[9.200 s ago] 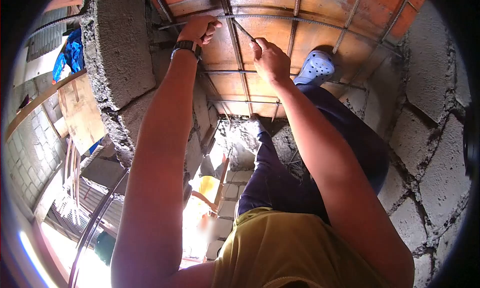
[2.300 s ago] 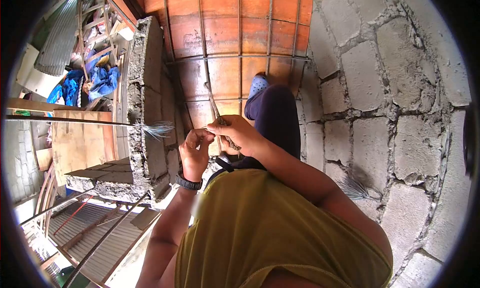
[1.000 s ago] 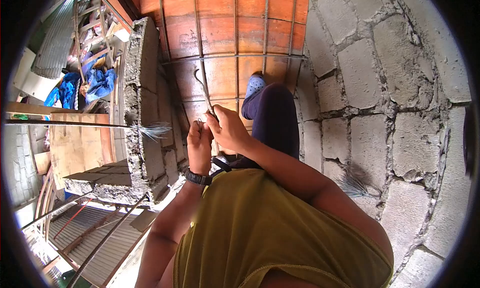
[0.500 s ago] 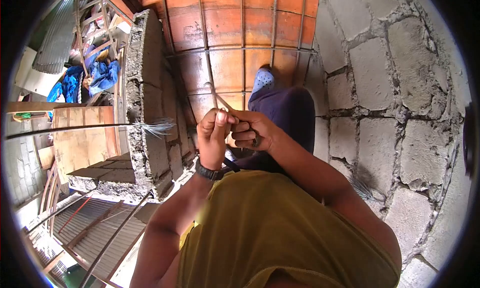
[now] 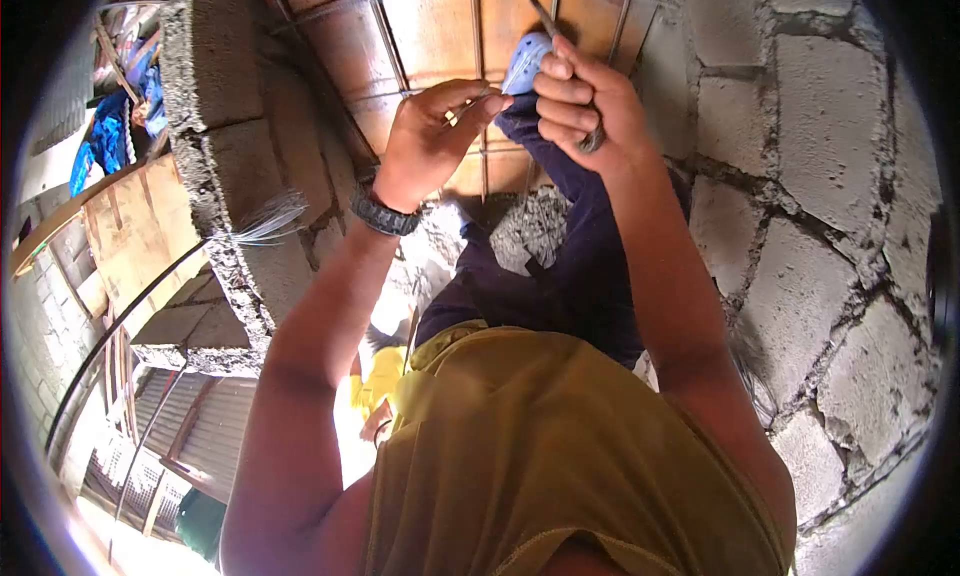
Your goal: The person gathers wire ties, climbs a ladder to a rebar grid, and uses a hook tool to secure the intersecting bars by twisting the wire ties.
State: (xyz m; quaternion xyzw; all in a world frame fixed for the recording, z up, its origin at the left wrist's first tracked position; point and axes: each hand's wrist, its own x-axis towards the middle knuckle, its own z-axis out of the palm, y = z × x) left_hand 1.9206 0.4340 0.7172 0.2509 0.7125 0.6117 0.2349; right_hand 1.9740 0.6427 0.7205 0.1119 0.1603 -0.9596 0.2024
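My left hand [image 5: 430, 141], with a dark watch [image 5: 384, 214] at the wrist, pinches a thin pale wire [image 5: 470, 104] between thumb and fingertips. To its right, my right hand [image 5: 595, 106] is wrapped round a dark metal hook tool [image 5: 541, 8]. Its bent end points up and its lower end shows below the fist. Both hands are apart, in front of a grid of steel bars [image 5: 476, 31] over orange-brown boards [image 5: 440, 51]. A blue dotted shoe [image 5: 527, 61] shows between the hands.
A rough block wall [image 5: 830, 126] rises at the right. At the left stands a block wall edge [image 5: 215, 191], with a bundle of thin wires [image 5: 270, 221] sticking out beside it. A person in yellow [image 5: 382, 381] is partly visible below. Blue sheeting [image 5: 108, 141] hangs at the far left.
My hands have moved up towards the bars and separated. The hook tool is now upright in my right hand, and the view has shifted.
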